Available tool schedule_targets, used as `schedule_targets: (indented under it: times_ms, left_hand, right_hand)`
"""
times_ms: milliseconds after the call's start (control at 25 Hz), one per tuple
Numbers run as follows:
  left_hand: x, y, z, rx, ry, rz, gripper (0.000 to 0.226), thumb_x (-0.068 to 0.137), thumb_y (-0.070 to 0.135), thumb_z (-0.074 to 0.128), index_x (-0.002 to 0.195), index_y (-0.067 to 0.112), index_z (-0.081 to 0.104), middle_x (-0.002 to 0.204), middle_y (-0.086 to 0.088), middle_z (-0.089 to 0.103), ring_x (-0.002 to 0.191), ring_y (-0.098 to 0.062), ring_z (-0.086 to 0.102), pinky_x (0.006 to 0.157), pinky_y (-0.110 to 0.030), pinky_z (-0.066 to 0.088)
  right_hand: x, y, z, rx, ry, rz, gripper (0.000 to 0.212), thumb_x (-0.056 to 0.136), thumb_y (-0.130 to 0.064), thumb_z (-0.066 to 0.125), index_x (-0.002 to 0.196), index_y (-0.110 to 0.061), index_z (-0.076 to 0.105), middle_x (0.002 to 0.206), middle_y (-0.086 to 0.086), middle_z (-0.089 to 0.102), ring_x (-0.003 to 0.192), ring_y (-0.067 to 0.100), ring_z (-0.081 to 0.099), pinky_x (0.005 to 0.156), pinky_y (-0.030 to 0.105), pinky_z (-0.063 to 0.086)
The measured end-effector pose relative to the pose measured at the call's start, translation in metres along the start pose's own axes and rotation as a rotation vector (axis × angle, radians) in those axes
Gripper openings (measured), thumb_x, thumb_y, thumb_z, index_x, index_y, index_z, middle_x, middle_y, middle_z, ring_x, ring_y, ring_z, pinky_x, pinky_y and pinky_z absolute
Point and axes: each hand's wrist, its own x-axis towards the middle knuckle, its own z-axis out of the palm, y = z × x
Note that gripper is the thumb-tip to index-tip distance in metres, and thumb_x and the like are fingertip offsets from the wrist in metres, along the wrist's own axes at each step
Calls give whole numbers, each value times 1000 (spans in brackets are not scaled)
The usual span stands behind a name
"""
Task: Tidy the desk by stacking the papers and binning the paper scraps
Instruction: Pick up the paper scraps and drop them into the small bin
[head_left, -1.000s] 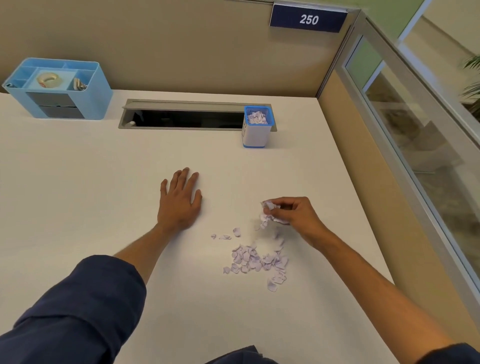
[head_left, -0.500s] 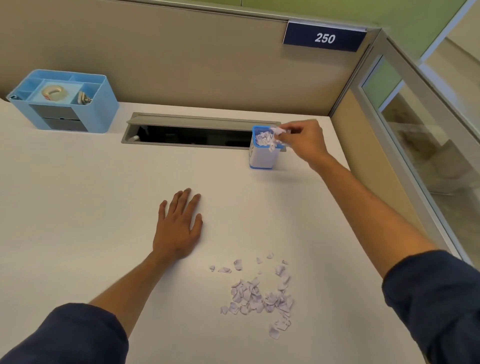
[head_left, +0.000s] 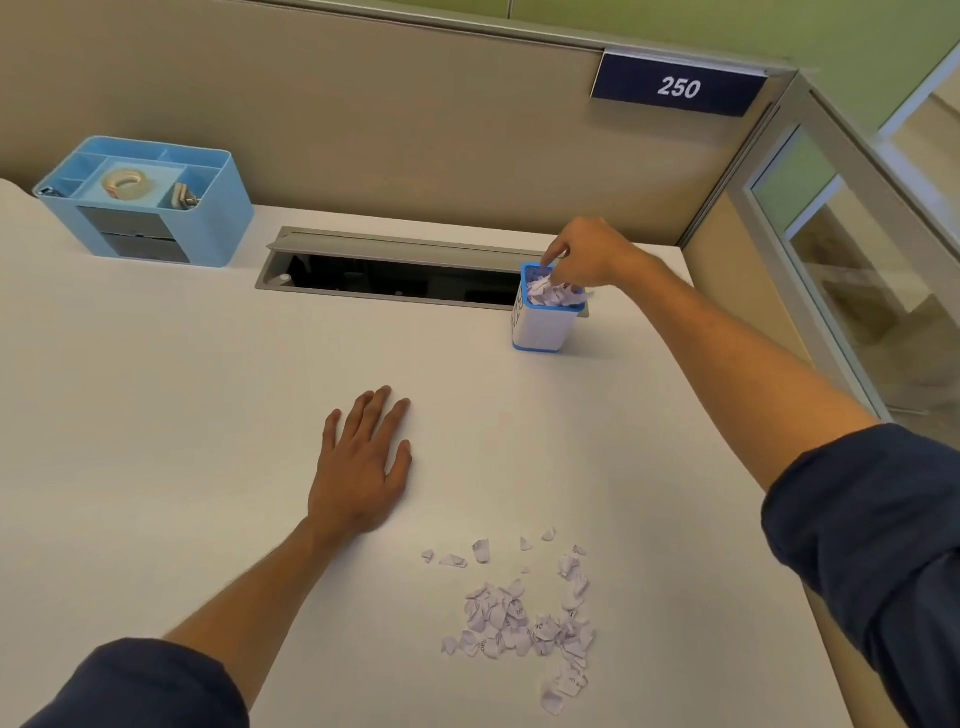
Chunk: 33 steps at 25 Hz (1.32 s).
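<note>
- Small blue-and-white bin sits directly under our right hand, at the far side of the desk; scraps inside are heaped to its rim, some poking over the near edge.
- Right hand hangs over the bin mouth, fingers pointing down and bunched among the top scraps; we cannot tell whether they still pinch any paper.
- Step, as we judge it: dropping a pinch into the bin. Release low, press the heap down lightly so nothing spills.
- Loose scrap pile lies well toward us from that hand, more trips needed.
- Left hand rests flat on the desk, fingers straight, holding nothing.
- Blue organizer stands far left.
</note>
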Motion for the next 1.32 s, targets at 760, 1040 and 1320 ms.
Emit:
schedule_targets:
  times_ms: [760, 1040, 1320]
  left_hand:
    - [0, 1, -2, -10, -9, -8, 60, 96, 47, 18, 154, 29, 25, 163, 6, 15, 151, -12, 7, 122, -42, 2]
    - [0, 0, 0, 0, -7, -8, 60, 97, 46, 19, 154, 29, 25, 163, 6, 15, 151, -12, 7, 122, -43, 3]
    - [0, -1, 1, 4, -8, -10, 60, 97, 47, 18, 154, 30, 23, 164, 7, 13, 151, -11, 5, 122, -43, 2]
  right_hand:
    - [16, -17, 29, -131, 25, 90, 34, 84, -21, 70, 112, -2, 65, 110, 15, 67, 96, 28, 65, 79, 33, 52]
    - [17, -7, 0, -175, 31, 121, 29, 74, -14, 81, 97, -1, 69, 101, 13, 72, 89, 24, 68, 77, 36, 58]
    - [18, -12, 33, -218, -54, 85, 35, 89, -20, 64, 118, -2, 55, 117, 17, 63, 95, 27, 60, 73, 32, 44]
